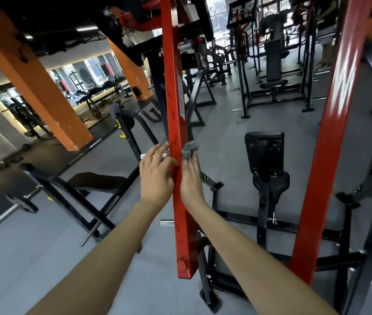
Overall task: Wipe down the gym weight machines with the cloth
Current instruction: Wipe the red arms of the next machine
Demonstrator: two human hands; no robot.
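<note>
head view: the only angle we've got, looking down along both forearms at the machine frame
red upright (pixel 174 98): a long painted bar right in front of us; its long axis runs top to bottom with a slight lean, and its lower end sits between our forearms
cloth (pixel 189 150): small, grey and bunched up; it sits against the upright's right edge about halfway down the visible length, just above our fingertips
right hand (pixel 192 183): holding the cloth at the fingertips, palm turned toward the bar's right face; it's a bit blurred, so we can't say how hard it presses
left hand (pixel 156 176): holding nothing; fingers spread and loose at the bar's left edge, thumb lying over the front face; more a steadying touch than a grip, we'd say
what it turns on: the bar runs lengthwise straight away from the cloth hand, up and down; the right hand is the one on it, so we reckon the wipe has to follow that axis, not go across
still to do: plenty by our guess; the second red upright (pixel 330 144) off to the right is well apart from both hands
nearby: black seat pad (pixel 264 153) stands between the two uprights
</note>
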